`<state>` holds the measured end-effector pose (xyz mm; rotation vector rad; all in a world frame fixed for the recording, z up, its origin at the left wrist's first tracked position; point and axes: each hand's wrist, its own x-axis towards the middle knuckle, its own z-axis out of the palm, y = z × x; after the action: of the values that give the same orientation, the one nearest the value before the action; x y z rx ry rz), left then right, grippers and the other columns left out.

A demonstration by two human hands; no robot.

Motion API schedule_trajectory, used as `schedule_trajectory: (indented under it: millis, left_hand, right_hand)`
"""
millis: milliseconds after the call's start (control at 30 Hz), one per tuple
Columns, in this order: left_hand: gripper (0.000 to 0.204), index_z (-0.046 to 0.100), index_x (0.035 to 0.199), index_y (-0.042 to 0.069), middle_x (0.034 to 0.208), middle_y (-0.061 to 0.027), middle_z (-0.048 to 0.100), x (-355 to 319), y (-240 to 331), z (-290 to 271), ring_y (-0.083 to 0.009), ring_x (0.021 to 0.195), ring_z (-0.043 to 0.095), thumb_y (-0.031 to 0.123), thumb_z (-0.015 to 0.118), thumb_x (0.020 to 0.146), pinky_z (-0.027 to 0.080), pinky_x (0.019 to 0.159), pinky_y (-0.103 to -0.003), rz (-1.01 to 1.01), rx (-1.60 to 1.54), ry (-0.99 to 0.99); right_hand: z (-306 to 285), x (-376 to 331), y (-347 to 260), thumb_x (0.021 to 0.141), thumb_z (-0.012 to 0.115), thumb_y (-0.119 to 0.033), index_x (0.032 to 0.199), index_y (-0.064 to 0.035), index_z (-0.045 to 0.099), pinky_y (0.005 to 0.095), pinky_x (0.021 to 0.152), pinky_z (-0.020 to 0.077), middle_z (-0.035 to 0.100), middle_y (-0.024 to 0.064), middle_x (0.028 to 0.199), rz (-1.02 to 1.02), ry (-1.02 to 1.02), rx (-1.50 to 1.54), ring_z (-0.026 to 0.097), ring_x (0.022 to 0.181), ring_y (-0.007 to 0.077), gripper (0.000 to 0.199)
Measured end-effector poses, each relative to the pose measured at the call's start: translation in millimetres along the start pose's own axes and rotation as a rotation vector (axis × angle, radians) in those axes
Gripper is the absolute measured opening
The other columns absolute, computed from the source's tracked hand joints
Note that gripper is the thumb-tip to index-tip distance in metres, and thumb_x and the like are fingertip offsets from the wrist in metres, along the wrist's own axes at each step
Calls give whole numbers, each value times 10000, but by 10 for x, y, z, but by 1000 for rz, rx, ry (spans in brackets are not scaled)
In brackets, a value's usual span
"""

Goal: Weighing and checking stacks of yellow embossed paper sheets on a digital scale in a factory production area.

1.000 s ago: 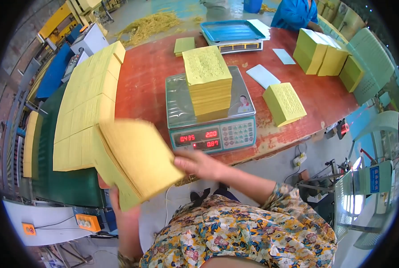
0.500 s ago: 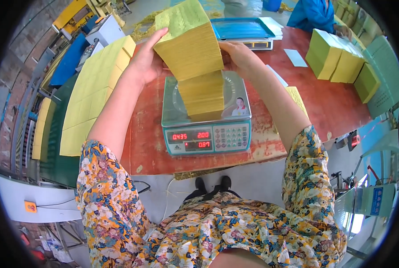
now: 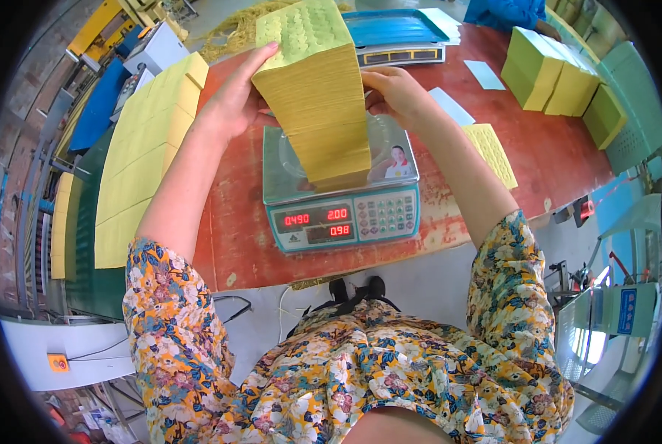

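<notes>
Upper sheets (image 3: pixel 312 85) descended onto lower stack (image 3: pixel 332 152), fingers of left hand (image 3: pixel 235 103) and right hand (image 3: pixel 399 96) gripped them, tabletop strip (image 3: pixel 331 260) separated scale (image 3: pixel 346 216) from front edge (image 3: pixel 272 277)

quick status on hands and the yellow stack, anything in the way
Left hand and right hand holding opposite sides of tall yellow paper stack. Stack standing on scale. Nothing visibly in the way.

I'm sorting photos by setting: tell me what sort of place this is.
Probably a paper workshop: a scale bears a tall paper stack, more yellow stacks line the left, and yellow scraps litter the floor.
</notes>
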<state>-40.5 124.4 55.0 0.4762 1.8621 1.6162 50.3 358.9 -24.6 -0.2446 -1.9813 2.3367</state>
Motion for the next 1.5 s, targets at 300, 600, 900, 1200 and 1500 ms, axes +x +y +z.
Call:
schedule_trajectory:
  millis: [300, 600, 900, 1200, 1500]
  left_hand:
    - [859, 451, 1397, 97, 1283, -143, 552, 87, -52, -24, -296, 1108, 588, 708, 582, 808, 489, 895, -523, 34, 155, 99]
    - [755, 418, 1439, 37, 1390, -154, 520, 449, -687, 132, -214, 1253, 509, 627, 408, 968, 412, 1026, -411, 189, -353, 275]
    - [459, 538, 1280, 44, 1134, -40, 616, 592, -1169, 134, -141, 1012, 602, 375, 562, 963, 525, 811, -325, 337, -481, 60]
    - [708, 269, 1494, -26, 1540, -228, 303, -1027, -1478, -311, -333, 1432, 309, 499, 343, 1024, 282, 1156, -508, 410, -487, 625]
    - [457, 487, 1337, 4, 1402, -192, 496, -2077, -2243, 216, -285, 1270, 506, 327, 465, 1014, 424, 1036, -435, 86, -545, 847]
  right_hand:
    - [-88, -2, 51, 961, 586, -249, 1114, 6, 665, 255, 624, 475, 684, 43, 898, -37, 52, -98, 610, 691, 114, 307]
    - [-287, 264, 501, 972, 487, -580, 1414, -16, 470, 345, 985, 432, 546, 116, 1378, -155, 395, 100, 559, 1175, 229, 717]
    - [431, 296, 349, 952, 465, -626, 1253, -83, 616, 346, 760, 511, 676, 74, 1095, -8, 192, 366, 628, 885, 194, 639]
    - [-206, -993, 533, 1065, 310, -415, 1439, 22, 410, 412, 1113, 323, 479, 138, 1455, -297, 146, 181, 441, 1354, 259, 585]
    - [-149, -2262, 1148, 1033, 412, -409, 1403, 24, 463, 418, 1058, 388, 557, 173, 1359, 15, 55, 174, 523, 1269, 290, 572]
